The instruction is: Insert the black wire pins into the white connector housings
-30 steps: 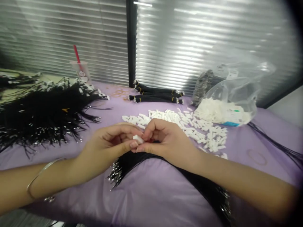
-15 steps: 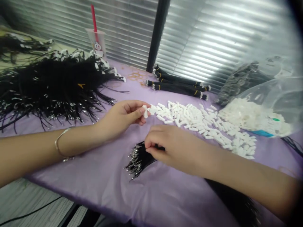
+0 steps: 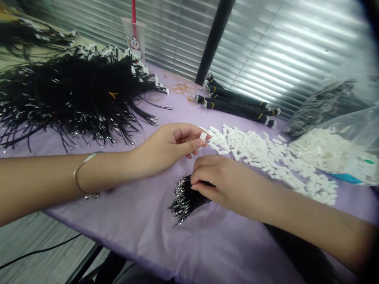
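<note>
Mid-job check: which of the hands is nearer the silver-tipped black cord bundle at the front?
Right. The right hand is right at the cord bundle, fingers by its tipped end; the left hand is farther back, apart from it, pinching a white piece.

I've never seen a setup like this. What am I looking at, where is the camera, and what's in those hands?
There is no machine here: these are a person's own bare hands. The view comes from a camera worn on the head, looking forward and down.

The left hand pinches a small white piece. The right hand is bent over a bundle of black cords with silvery tips; whether it grips any is hard to tell.

On the purple cloth lie loose white pieces, tied black bundles and a large heap of black cords. Behind are a cup with a red straw and a clear bag of pale pieces.
</note>
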A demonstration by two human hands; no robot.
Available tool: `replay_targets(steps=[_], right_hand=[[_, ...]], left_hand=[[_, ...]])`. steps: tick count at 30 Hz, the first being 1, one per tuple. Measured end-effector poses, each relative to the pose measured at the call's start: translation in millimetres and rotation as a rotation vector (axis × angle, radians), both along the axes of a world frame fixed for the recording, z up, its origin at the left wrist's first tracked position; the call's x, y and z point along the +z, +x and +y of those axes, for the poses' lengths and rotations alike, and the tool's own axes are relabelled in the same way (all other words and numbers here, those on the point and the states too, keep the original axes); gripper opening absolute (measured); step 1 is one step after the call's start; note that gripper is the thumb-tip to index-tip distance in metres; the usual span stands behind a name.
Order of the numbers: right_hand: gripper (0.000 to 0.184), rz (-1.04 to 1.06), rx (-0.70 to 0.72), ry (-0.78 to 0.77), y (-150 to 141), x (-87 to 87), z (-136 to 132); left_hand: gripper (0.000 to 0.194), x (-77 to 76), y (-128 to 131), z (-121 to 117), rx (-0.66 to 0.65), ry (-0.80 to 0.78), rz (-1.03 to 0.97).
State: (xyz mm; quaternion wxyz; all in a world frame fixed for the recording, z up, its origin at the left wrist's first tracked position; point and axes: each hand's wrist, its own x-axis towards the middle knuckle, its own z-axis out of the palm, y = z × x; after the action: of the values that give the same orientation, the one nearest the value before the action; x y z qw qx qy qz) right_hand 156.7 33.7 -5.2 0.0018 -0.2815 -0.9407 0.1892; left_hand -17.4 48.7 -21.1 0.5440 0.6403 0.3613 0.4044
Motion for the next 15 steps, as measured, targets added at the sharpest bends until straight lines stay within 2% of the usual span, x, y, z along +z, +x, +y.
replay_targets(steps=[3,5,9,12,15], right_hand=[[0.014,0.056,-0.033,-0.032,3.2,1.9,-4.5],[0.009,0.147,-0.127,-0.115,8.4,3.0,-5.9],[0.005,0.438,-0.338,-0.374,20.4,0.6,-2.7],[0.008,0.618,-0.423,-0.581,24.9,-4.8,1.6],[0.008,0.698,-0.475,-0.591,25.8,-10.4,3.9]], left_hand=[[0.009,-3.3,0.7,0.4,0.026,-0.029,-0.022],[0.009,-4.6,2.0,-0.5,0.022,-0.065,-0.06],[0.009,-6.1,5.9,-2.9,-0.038,-0.17,-0.085],[0.007,-8.3,7.4,-2.8,-0.041,-0.218,-0.103],[0.007,-10.7,7.0,-1.6,-0.033,-0.249,-0.122]])
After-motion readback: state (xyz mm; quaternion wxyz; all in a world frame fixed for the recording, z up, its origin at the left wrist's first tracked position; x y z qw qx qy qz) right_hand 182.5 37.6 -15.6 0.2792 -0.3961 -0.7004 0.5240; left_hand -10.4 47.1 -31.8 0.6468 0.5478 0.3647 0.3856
